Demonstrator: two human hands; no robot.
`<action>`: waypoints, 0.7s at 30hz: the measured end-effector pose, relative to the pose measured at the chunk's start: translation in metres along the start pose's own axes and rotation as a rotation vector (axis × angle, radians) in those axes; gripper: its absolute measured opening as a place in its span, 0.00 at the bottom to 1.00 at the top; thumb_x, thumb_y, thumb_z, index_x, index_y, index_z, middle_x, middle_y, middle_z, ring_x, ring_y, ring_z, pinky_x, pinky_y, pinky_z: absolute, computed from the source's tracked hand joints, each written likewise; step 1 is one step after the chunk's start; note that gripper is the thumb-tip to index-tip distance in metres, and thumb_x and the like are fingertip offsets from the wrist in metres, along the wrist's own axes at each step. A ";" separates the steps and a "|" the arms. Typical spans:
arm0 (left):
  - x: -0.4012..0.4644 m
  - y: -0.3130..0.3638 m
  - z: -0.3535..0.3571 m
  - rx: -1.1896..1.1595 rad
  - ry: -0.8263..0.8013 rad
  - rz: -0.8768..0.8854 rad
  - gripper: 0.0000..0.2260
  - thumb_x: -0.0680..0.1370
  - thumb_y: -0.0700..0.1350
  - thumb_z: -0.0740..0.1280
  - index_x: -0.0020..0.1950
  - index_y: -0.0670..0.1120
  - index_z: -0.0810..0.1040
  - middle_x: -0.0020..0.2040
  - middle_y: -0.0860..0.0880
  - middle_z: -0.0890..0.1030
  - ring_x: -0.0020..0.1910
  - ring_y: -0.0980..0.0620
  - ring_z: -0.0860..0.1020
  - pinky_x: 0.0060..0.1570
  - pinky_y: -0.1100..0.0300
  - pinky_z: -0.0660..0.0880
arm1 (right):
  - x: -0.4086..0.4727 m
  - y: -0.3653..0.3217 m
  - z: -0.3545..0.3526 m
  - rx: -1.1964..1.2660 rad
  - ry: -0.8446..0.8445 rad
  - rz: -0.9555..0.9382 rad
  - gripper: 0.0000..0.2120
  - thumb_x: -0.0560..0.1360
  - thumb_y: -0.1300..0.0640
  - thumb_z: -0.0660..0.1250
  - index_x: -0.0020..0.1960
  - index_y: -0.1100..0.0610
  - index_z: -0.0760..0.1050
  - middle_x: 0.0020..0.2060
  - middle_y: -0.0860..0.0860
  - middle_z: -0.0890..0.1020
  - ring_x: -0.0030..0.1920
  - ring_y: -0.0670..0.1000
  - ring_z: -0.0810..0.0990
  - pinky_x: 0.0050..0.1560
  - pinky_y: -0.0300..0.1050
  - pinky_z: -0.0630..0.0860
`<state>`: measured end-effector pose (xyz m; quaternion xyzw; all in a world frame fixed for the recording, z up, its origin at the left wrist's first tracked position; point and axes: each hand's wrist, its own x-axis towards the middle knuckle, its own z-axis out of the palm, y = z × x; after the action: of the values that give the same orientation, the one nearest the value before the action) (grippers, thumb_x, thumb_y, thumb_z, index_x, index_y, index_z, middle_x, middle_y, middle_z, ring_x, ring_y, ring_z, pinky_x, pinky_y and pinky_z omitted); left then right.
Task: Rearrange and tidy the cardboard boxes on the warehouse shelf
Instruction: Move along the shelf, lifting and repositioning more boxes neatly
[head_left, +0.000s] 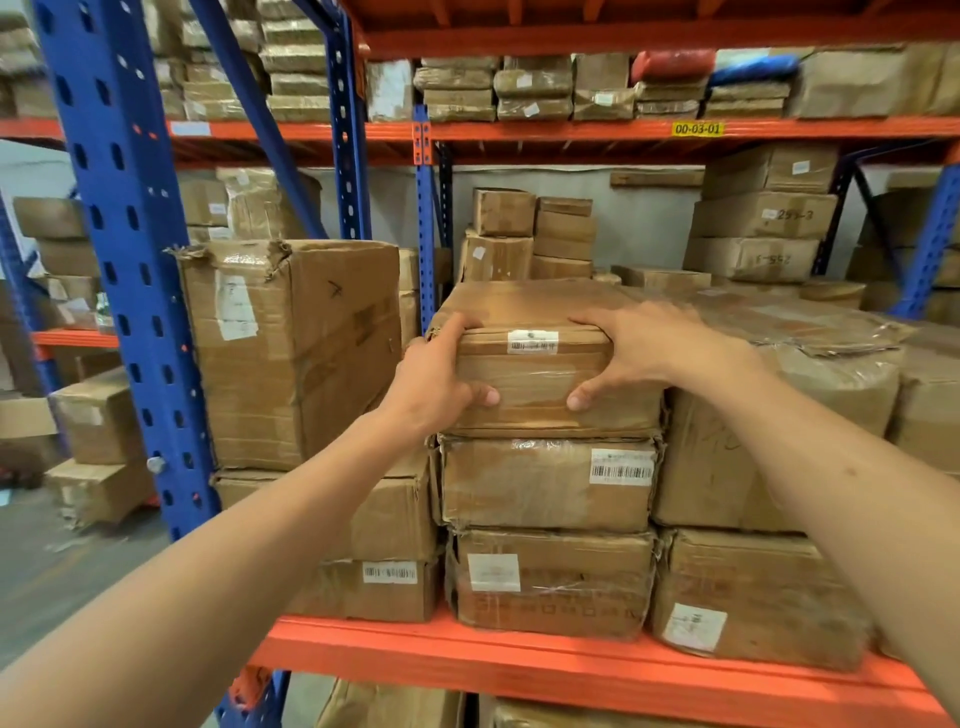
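A flat taped cardboard box (535, 317) with a barcode label lies on top of a stack of two similar boxes, the middle box (545, 486) and the bottom box (550, 582). My left hand (436, 382) grips its near left corner, thumb on top and fingers on the front face. My right hand (654, 348) grips its near right corner, fingers spread over the top and thumb on the front. The stack stands on the orange shelf (519, 657).
A tall torn box (291, 348) stands left of the stack on two flatter boxes. Large plastic-wrapped boxes (779, 415) press against the stack's right side. Small boxes (519, 234) are piled behind. A blue upright (130, 260) frames the bay's left edge.
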<state>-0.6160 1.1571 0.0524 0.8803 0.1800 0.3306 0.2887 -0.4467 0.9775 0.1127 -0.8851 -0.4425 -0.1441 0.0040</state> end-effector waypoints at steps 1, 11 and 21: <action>-0.002 0.000 0.000 0.004 0.004 0.001 0.36 0.70 0.48 0.80 0.73 0.58 0.67 0.65 0.41 0.75 0.65 0.38 0.73 0.67 0.39 0.71 | -0.001 -0.001 -0.002 -0.001 -0.015 0.003 0.61 0.53 0.18 0.71 0.80 0.37 0.55 0.75 0.52 0.71 0.72 0.63 0.69 0.71 0.70 0.63; -0.048 -0.019 -0.015 0.035 0.095 -0.039 0.50 0.75 0.58 0.75 0.83 0.60 0.40 0.71 0.41 0.76 0.69 0.41 0.74 0.67 0.49 0.70 | -0.007 -0.004 -0.013 0.103 -0.025 -0.064 0.64 0.51 0.11 0.54 0.81 0.34 0.40 0.82 0.59 0.45 0.80 0.68 0.41 0.74 0.73 0.37; -0.103 -0.071 -0.064 0.092 0.466 -0.276 0.48 0.76 0.61 0.72 0.84 0.50 0.44 0.76 0.39 0.66 0.73 0.40 0.69 0.69 0.46 0.68 | 0.016 -0.099 -0.031 0.214 0.048 -0.295 0.61 0.54 0.11 0.57 0.80 0.32 0.40 0.82 0.61 0.45 0.80 0.67 0.41 0.74 0.69 0.35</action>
<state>-0.7428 1.1845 -0.0021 0.7599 0.3744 0.4732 0.2417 -0.5237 1.0460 0.1347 -0.8015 -0.5800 -0.1166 0.0876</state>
